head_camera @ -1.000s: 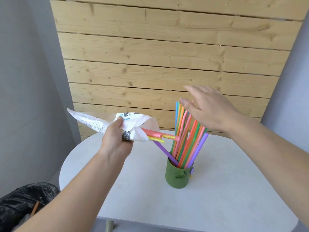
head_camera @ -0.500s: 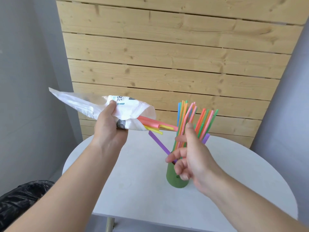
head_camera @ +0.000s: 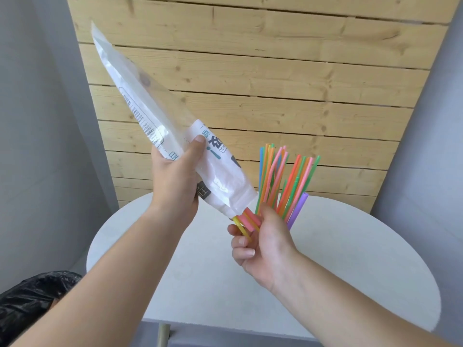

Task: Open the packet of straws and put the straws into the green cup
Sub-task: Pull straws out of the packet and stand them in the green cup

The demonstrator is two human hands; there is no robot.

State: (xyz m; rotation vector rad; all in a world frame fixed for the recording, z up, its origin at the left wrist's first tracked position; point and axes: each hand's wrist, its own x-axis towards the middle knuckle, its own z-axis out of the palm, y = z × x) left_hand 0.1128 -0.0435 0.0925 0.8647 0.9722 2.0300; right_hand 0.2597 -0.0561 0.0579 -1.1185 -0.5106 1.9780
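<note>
While the left hand (head_camera: pixel 175 181) grips a clear printed packet (head_camera: pixel 160 126) tilted steeply, mouth down, the right hand (head_camera: pixel 263 244) closes its fingers (head_camera: pixel 241 240) on the red and yellow straws (head_camera: pixel 246 220) poking from that opening. Behind the right hand, a fan of coloured straws (head_camera: pixel 283 181) stands upright; the green cup itself is hidden by the hand. Both hands are raised over a round white counter (head_camera: pixel 350 259) before a wooden plank wall (head_camera: pixel 250 83). A black bag (head_camera: pixel 32 299) sits at lower left.
</note>
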